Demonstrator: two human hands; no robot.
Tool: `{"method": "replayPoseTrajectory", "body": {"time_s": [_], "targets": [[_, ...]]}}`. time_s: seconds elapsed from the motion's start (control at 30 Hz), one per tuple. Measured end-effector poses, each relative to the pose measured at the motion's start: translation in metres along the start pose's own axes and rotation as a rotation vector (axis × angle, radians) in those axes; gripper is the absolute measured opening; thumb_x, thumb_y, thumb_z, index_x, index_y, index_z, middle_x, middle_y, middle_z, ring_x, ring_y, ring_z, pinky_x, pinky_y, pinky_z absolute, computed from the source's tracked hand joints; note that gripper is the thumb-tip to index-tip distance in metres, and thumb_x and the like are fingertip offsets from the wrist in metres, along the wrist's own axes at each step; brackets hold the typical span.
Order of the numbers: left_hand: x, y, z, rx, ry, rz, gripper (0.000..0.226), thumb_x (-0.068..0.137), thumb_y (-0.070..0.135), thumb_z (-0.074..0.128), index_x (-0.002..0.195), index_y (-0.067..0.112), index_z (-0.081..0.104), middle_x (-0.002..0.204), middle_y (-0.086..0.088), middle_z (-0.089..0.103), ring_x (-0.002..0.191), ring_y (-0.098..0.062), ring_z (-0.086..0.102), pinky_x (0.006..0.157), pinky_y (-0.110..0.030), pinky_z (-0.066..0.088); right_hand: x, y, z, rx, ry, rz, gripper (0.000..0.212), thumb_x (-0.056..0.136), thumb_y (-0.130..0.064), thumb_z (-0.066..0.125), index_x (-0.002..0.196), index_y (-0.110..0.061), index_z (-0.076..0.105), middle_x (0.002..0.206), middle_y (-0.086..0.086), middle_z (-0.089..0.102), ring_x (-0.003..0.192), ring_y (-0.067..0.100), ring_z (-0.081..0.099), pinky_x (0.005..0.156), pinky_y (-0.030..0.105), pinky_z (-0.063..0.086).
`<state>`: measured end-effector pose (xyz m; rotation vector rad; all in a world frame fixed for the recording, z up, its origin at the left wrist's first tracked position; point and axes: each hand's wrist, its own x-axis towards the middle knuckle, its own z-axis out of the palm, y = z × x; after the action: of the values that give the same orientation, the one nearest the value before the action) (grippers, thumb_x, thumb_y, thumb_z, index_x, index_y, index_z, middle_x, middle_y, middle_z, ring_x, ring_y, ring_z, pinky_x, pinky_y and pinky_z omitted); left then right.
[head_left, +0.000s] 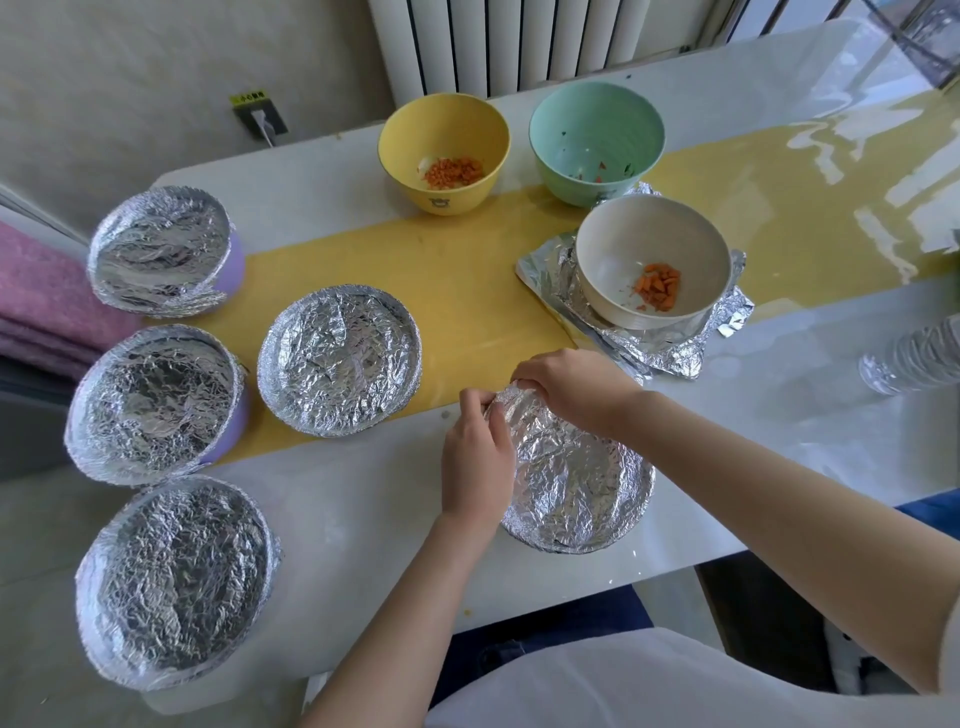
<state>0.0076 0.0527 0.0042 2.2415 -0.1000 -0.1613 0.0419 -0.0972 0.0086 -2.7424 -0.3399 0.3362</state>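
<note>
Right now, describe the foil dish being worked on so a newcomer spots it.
On the white table with a yellow centre strip, look at the near edge, in front of the white bowl of carrot pieces. The round dish covered in crinkled silver foil sits there. Unlike four foil-covered dishes further left, it alone has the left hand and right hand pinching its rim.

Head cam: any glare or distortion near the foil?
Head view: window glare washes out the glossy white tabletop at far right; the held crinkled foil-covered round dish sparkles but reads sharp; wide-angle curvature bows the table edges; the clear plastic bottle looks stretched.
</note>
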Motion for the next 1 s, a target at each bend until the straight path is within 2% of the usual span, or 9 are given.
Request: {"method": "replayPoseTrajectory", "body": {"time_s": [0.1, 0.23, 0.37, 0.43, 0.53, 0.63, 0.73, 0.87, 1.0], "targets": [[-0.004, -0.002, -0.002, -0.002, -0.004, -0.038, 0.008, 0.097, 0.01, 0.043, 0.095, 0.004, 0.048, 0.069, -0.006, 0.053, 0.061, -0.03, 0.051, 0.051, -0.024, 0.021, -0.006, -0.003, 0.0, 0.035, 0.088, -0.09, 0.029, 0.094, -0.007, 0.053, 0.121, -0.013, 0.06, 0.106, 0.003, 0.068, 0.089, 0.024, 0.065, 0.064, 0.029, 0.046], [-0.003, -0.001, -0.002, 0.025, 0.011, -0.047, 0.009, 0.097, 0.009, 0.043, 0.094, 0.003, 0.048, 0.066, -0.006, 0.051, 0.059, -0.029, 0.047, 0.051, -0.026, 0.019, -0.013, 0.0, 0.001, 0.027, 0.217, -0.245, 0.04, 0.069, 0.007, 0.074, 0.106, -0.006, 0.069, 0.096, 0.007, 0.073, 0.08, 0.024, 0.07, 0.056, 0.029, 0.054], [-0.005, -0.001, -0.002, 0.025, 0.024, -0.053, 0.01, 0.097, 0.01, 0.042, 0.097, 0.002, 0.048, 0.072, -0.016, 0.059, 0.064, -0.034, 0.053, 0.051, -0.026, 0.02, -0.009, -0.001, 0.006, -0.043, 0.238, -0.275, 0.027, 0.082, -0.015, 0.061, 0.106, -0.007, 0.07, 0.101, 0.007, 0.072, 0.091, 0.025, 0.069, 0.073, 0.034, 0.056], [-0.005, 0.0, -0.002, 0.032, 0.025, -0.053, 0.011, 0.098, 0.011, 0.041, 0.098, 0.002, 0.048, 0.073, -0.016, 0.06, 0.065, -0.035, 0.054, 0.051, -0.027, 0.02, -0.007, -0.003, 0.008, -0.043, 0.196, -0.245, 0.026, 0.087, -0.019, 0.056, 0.107, -0.009, 0.07, 0.097, 0.006, 0.072, 0.091, 0.026, 0.067, 0.074, 0.035, 0.056], [-0.005, 0.001, -0.001, 0.057, 0.013, -0.057, 0.012, 0.098, 0.013, 0.04, 0.098, 0.003, 0.047, 0.073, -0.015, 0.058, 0.067, -0.035, 0.055, 0.051, -0.028, 0.02, -0.004, -0.006, 0.002, -0.009, 0.078, -0.163, 0.021, 0.095, -0.013, 0.051, 0.109, -0.009, 0.067, 0.096, 0.006, 0.069, 0.094, 0.027, 0.062, 0.069, 0.033, 0.049], [-0.005, 0.002, -0.002, 0.074, 0.01, -0.063, 0.012, 0.099, 0.013, 0.039, 0.099, 0.004, 0.047, 0.079, -0.017, 0.062, 0.071, -0.036, 0.058, 0.053, -0.029, 0.024, 0.003, -0.007, -0.003, -0.064, 0.043, -0.162, 0.023, 0.096, -0.009, 0.047, 0.11, -0.012, 0.065, 0.101, 0.004, 0.067, 0.099, 0.022, 0.058, 0.067, 0.025, 0.038], [-0.004, 0.003, -0.003, 0.094, 0.004, -0.054, 0.014, 0.099, 0.014, 0.039, 0.102, 0.004, 0.048, 0.083, -0.017, 0.065, 0.075, -0.036, 0.06, 0.054, -0.03, 0.028, 0.002, -0.009, -0.003, -0.091, 0.05, -0.246, 0.032, 0.088, 0.002, 0.056, 0.116, -0.011, 0.065, 0.105, 0.005, 0.069, 0.097, 0.024, 0.062, 0.073, 0.031, 0.05], [-0.004, 0.004, -0.003, 0.163, 0.0, -0.044, 0.016, 0.099, 0.015, 0.039, 0.105, 0.003, 0.048, 0.09, -0.017, 0.066, 0.08, -0.036, 0.062, 0.056, -0.03, 0.029, -0.003, -0.009, 0.003, -0.066, 0.081, -0.309, 0.042, 0.071, 0.01, 0.07, 0.109, -0.007, 0.068, 0.089, 0.007, 0.073, 0.077, 0.024, 0.068, 0.059, 0.033, 0.057], [-0.004, 0.004, -0.003, 0.202, -0.008, -0.045, 0.018, 0.099, 0.016, 0.038, 0.108, 0.003, 0.047, 0.092, -0.017, 0.066, 0.081, -0.036, 0.062, 0.056, -0.029, 0.028, 0.0, -0.015, 0.004, -0.066, 0.054, -0.218, 0.036, 0.086, 0.008, 0.052, 0.113, -0.011, 0.066, 0.106, 0.006, 0.069, 0.094, 0.027, 0.063, 0.072, 0.039, 0.054]]}}
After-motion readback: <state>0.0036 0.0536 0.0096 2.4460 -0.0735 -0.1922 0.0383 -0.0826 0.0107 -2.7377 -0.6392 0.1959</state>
